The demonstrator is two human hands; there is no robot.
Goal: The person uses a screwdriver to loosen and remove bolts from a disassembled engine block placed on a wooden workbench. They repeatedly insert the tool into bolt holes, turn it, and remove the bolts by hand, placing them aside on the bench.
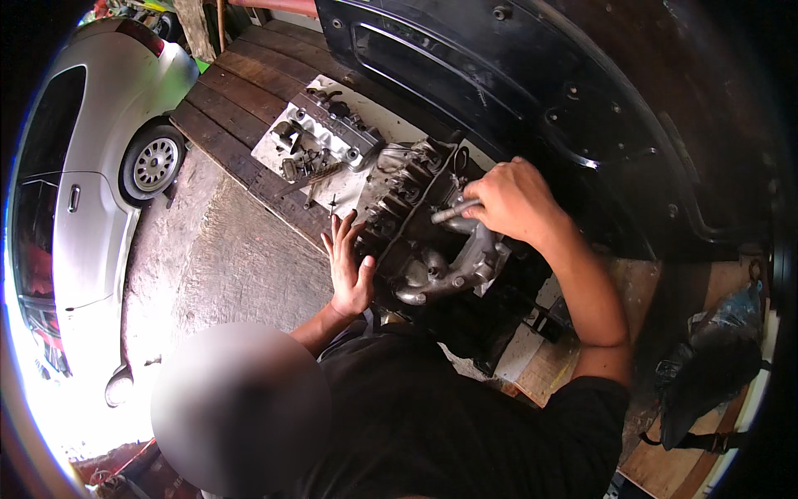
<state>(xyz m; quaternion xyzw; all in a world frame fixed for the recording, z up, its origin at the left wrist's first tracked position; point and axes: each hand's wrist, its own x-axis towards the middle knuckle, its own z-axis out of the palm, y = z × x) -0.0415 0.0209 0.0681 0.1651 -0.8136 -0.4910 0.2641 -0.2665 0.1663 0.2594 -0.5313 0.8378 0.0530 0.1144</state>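
Note:
A dirty metal cylinder head (405,187) lies on the workbench, with a curved, pipe-like grey manifold (474,270) at its near right side. My left hand (349,262) rests against the near left side of the cylinder head, fingers spread and holding nothing. Above the manifold, my right hand (511,200) is closed around a grey metal bar-shaped tool (453,212), whose end sticks out to the left. My fingers hide its other end, so its exact kind is unclear. Beyond the head sits a silver valve cover (324,133).
Small metal parts (303,166) lie beside the valve cover on a white board (384,116), on a wooden plank bench (241,79). A large black panel (540,108) stands along the far right. A silver car (91,158) is at left, a dark plastic bag (715,358) at right.

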